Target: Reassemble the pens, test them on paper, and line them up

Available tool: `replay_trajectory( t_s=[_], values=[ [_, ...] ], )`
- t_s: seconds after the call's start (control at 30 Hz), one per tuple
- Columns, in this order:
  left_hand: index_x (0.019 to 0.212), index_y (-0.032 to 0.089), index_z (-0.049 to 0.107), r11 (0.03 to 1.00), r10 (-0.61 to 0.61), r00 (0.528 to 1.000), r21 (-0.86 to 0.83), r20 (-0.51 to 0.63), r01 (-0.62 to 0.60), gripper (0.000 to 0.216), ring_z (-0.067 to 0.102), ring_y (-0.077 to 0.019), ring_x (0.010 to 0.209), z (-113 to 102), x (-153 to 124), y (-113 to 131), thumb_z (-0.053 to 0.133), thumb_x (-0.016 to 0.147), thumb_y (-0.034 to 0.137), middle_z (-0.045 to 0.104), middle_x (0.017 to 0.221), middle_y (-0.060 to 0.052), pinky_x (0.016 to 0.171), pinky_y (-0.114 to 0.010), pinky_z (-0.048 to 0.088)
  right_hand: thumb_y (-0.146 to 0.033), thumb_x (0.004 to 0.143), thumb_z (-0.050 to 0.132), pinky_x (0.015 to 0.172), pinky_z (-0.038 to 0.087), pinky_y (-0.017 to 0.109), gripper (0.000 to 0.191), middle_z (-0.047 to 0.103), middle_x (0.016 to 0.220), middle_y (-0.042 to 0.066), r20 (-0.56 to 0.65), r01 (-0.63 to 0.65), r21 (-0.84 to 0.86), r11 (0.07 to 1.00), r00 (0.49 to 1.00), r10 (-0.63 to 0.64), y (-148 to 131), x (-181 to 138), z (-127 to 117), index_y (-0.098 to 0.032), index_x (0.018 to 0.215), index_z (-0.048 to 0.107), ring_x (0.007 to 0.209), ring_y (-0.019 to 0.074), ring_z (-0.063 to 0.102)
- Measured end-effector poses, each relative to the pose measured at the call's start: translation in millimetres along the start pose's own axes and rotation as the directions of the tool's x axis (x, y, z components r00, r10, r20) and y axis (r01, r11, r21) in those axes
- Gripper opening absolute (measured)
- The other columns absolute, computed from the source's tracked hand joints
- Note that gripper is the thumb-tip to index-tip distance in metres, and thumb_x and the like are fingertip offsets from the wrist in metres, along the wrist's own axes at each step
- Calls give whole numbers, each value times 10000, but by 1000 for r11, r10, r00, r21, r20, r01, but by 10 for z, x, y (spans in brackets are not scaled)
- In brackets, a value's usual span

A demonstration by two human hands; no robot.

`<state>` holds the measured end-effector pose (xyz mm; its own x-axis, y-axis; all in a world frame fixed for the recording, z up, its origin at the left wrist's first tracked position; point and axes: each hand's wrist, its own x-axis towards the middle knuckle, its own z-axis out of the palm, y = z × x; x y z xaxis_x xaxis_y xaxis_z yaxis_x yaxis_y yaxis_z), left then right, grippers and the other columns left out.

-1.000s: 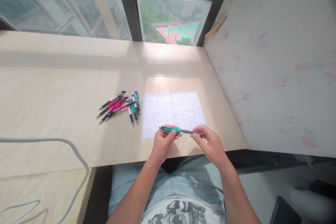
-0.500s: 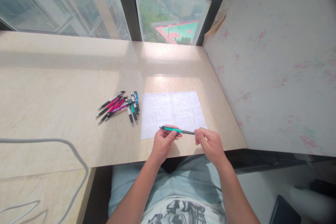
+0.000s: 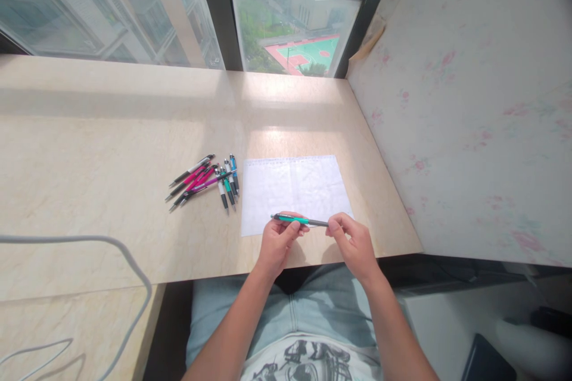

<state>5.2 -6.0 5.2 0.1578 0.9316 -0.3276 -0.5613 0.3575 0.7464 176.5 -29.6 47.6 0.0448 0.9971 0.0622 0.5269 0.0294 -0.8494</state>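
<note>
A teal and black pen (image 3: 297, 219) lies level between both hands above the near edge of a white sheet of paper (image 3: 295, 188). My left hand (image 3: 277, 244) grips the pen's teal barrel with closed fingers. My right hand (image 3: 353, 243) pinches the dark tip end of the same pen. Both hands hover over the front edge of the beige table (image 3: 111, 149).
A heap of several pens (image 3: 204, 181), pink, black, teal and blue, lies left of the paper. A grey cable (image 3: 129, 262) curves over the table's near left. A flowered wall panel (image 3: 465, 101) closes the right side; windows run along the back.
My right hand has slid left along the pen, so less of the dark tip end shows. The left hand and the pen have stayed where they were.
</note>
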Motion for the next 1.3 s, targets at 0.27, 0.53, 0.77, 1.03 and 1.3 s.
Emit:
replay_trajectory(
  t_s=[0.27,0.53,0.77,1.03,1.3],
  values=[
    [855,142,705,1000,-3,1000,23,-4,3,232,648,-138,667,19,-2,4,787,701,295,712,739,-47,684,-256,494,-381,961,441,547,368,251,433,483,518,-30,-46,-13,-72,997,999,10,25,13,17,-203,567,478,502,114,470],
    [849,141,697,1000,-5,1000,-1,-29,5,237,640,-136,658,14,13,-14,792,692,292,707,765,-48,673,-260,493,-364,944,475,641,435,255,270,612,695,3,-29,20,4,1000,999,-20,-2,18,4,-201,754,575,669,149,580],
    [858,149,700,1000,-20,1000,-8,2,20,225,649,-137,681,12,7,-5,787,701,286,714,783,-48,697,-262,496,-388,967,421,515,335,248,442,462,507,-35,-48,-16,-82,996,999,12,34,7,41,-205,566,454,481,109,452],
    [870,151,695,999,-14,1000,-43,-22,13,210,644,-121,686,-14,24,-28,778,717,270,713,810,-44,684,-239,493,-365,941,472,620,420,258,305,583,649,-2,-35,16,20,1000,999,-15,0,55,14,-200,698,554,628,146,559],
    [848,152,691,999,-21,999,-44,-37,20,212,636,-113,677,25,7,20,788,704,274,712,826,-44,668,-229,493,-339,954,446,563,333,253,336,429,575,-40,-57,40,-103,994,997,-46,78,61,78,-203,647,461,545,115,442]
  ],
)
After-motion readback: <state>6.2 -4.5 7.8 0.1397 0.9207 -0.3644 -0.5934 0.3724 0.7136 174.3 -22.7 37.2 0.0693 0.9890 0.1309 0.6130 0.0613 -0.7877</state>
